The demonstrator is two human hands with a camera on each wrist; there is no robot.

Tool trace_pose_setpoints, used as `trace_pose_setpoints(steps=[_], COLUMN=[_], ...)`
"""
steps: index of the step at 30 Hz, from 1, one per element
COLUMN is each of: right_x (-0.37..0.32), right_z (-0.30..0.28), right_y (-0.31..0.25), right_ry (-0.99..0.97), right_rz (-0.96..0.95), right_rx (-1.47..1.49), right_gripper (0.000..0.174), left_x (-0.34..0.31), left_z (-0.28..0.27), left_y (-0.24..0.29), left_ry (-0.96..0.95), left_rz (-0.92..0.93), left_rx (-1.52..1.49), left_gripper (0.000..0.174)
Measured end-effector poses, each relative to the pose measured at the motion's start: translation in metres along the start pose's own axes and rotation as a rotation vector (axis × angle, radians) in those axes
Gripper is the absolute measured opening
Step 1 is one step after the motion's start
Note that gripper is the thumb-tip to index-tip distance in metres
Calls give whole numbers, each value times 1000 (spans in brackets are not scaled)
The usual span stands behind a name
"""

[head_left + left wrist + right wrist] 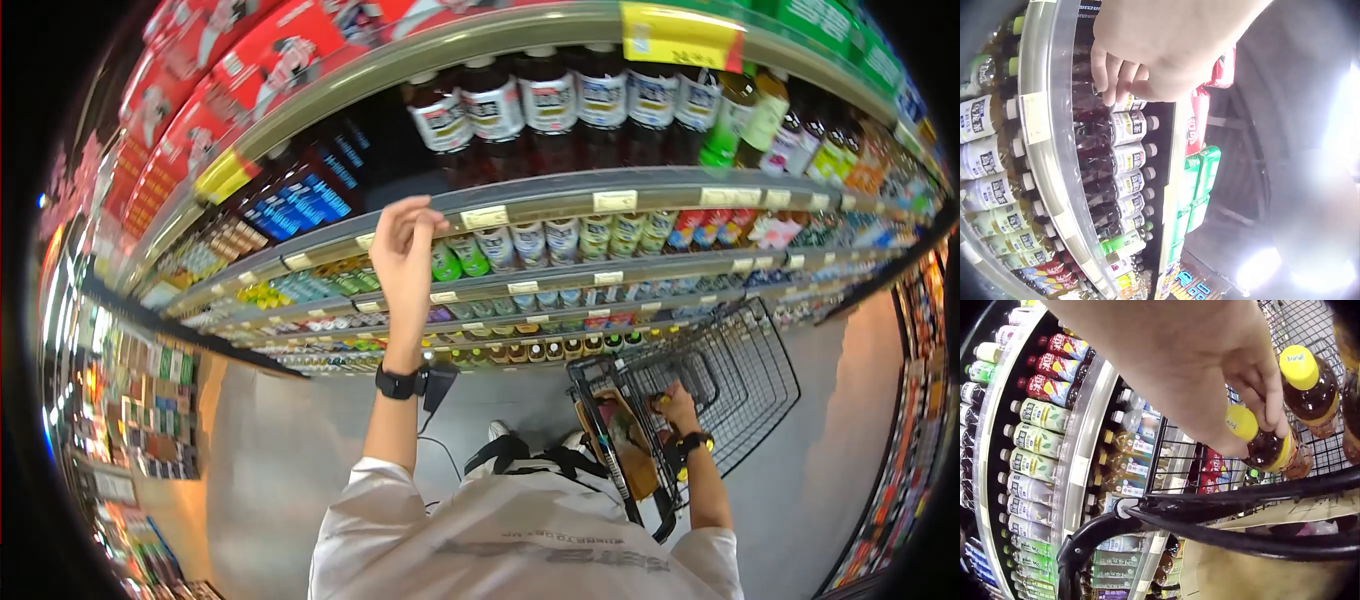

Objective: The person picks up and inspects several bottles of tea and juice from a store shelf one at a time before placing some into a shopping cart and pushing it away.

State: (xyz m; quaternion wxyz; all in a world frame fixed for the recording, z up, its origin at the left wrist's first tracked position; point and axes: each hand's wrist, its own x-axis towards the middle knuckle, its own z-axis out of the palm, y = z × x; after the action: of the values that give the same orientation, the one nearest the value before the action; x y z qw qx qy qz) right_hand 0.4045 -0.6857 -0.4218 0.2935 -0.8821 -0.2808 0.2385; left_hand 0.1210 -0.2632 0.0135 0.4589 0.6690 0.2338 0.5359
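My left hand (405, 245) is raised in front of the upper drink shelf, its fingers loosely bent with nothing in them. In the left wrist view it overlaps a row of dark tea bottles (1130, 127) with white caps. Low on the right, my right hand (680, 408) reaches into the shopping cart (752, 400). There it grips a yellow-capped bottle of dark drink (1266, 450) around its upper part, below the cap. A second yellow-capped bottle (1313, 390) stands beside it in the wire basket.
Red boxes (265, 60) and green boxes (815, 22) line the top shelf. Blue-lettered dark packs (300, 205) sit left of the bottles. A brown bag (1254, 569) lies by the cart's black handle (1235, 540). Grey floor (270, 440) extends left of the person.
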Motion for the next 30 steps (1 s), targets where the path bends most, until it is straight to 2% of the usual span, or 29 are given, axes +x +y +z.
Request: trace_pose_setpoints(steps=[4,5,8,9,11,12,13,15,16,17,18,20,26,30], right_x=[-8,-10,-15,-13,-21,-29,-34,-37,-38,-50,-53,-60,-93,-118], right_z=[-8,-20,-32,-30,-50,-58,-64,-69,-70,-77,-84,-97,-129,-131], right_y=[-19,-30,-38,-24,-41,-50,-51,-24,-15,-32,-36,-34,-78,-98], right_ry=[-6,-141,-221,-272,-262,-255,-261,-197,-164,-58,-37,5,306,478], right_rz=[-37,88,270,345,380,401,389,385,379,392,353,280,189,140], right_rx=[-74,-28,223,388,461,499,557,624,659,680,677,672,810,853], right_gripper=[51,56,46,35,31,29,28,30,30,31,31,30,31,33], left_x=[53,70,122,141,189,205,229,248,263,282,300,315,345,353], left_z=[-16,-19,-21,-20,-17,-8,-7,10,15,21,24,25,21,23], left_y=[-6,-9,-17,-22,-62,-71,-97,-85,-98,-117,-134,-145,-167,-180], left_ry=[4,-19,-49,-33,-2,83,66,140,147,156,164,143,89,62], left_rz=[-17,-29,-81,-54,-2,22,28,-54,13,81,150,138,98,69], left_rx=[35,45,-26,-7,-64,-53,-102,-65,-37,-8,24,76,149,172], left_gripper=[27,29,37,41,36,31,33,36,39,44,48,48,48,49])
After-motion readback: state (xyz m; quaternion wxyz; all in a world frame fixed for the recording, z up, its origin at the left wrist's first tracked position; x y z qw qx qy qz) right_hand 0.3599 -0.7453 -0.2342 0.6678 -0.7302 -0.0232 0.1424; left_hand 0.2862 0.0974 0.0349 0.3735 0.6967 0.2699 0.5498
